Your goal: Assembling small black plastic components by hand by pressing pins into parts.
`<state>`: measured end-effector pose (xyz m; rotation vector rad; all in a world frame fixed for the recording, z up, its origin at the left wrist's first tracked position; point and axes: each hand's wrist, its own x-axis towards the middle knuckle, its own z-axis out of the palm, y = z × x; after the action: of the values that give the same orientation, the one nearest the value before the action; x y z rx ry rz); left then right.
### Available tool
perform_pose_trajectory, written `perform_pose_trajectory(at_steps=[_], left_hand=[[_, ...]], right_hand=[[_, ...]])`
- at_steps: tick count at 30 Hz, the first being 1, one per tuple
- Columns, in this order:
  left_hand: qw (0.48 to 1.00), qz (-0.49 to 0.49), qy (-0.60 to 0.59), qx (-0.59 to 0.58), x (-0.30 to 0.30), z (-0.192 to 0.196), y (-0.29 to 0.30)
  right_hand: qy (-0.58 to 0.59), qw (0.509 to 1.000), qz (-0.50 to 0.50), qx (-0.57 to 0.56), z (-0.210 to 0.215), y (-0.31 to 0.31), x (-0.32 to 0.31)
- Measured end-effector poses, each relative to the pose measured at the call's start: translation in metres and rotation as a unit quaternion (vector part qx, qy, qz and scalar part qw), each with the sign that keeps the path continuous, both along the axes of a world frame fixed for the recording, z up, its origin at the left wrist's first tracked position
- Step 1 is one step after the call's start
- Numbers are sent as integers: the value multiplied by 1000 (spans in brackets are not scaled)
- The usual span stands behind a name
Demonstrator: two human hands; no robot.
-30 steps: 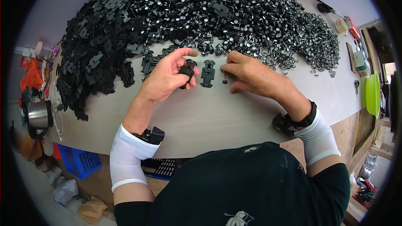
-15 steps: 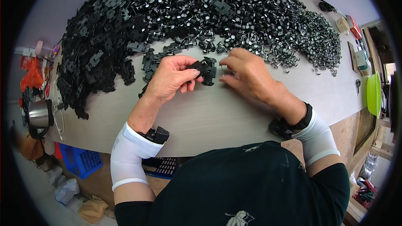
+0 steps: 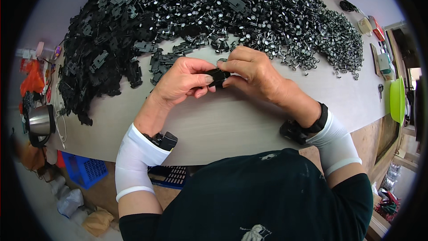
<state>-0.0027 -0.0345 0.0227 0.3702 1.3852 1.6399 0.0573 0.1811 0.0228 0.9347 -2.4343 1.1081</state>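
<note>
Landmark: the big wheel heap, on the far side of your table. Your black part is just on the near side of the wheel heap, above the tabletop, between your two hands. Your left hand grips its left end, thumb on top and fingers curled under. Your right hand has thumb and forefinger pinched at its right end; can't tell if a smaller piece is tucked in there too. Most of the part is covered by your fingers.

Dark flat plates are piled left of the wheel heap, touching it. One lone grey plate lies on top of the wheel heap. A few loose plates sit at its near left edge, beyond your left hand. Smaller pins spread from its right end.

Right of the wheel heap: a pale tub, a red box and, nearer you, a green basin. Left of it and nearer you: a metal kettle and an orange bag. Well nearer you than the heap, below table level, a blue crate. You wear white sleeves and black wrist straps.
</note>
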Motion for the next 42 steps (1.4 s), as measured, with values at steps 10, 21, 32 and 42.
perform_pose_trajectory(at_steps=[10,21,32,42], left_hand=[[972,171,-89,133,7,-11,19],[976,197,56,75,7,-18,15],[982,153,77,75,10,-18,15],[986,120,70,87,8,-20,13]], right_hand=[[-123,979,-147,-68,-10,-11,1],[-50,957,-276,72,13,38,-24],[-17,950,-243,195,12,42,-26],[-19,950,-177,255,11,21,-22]])
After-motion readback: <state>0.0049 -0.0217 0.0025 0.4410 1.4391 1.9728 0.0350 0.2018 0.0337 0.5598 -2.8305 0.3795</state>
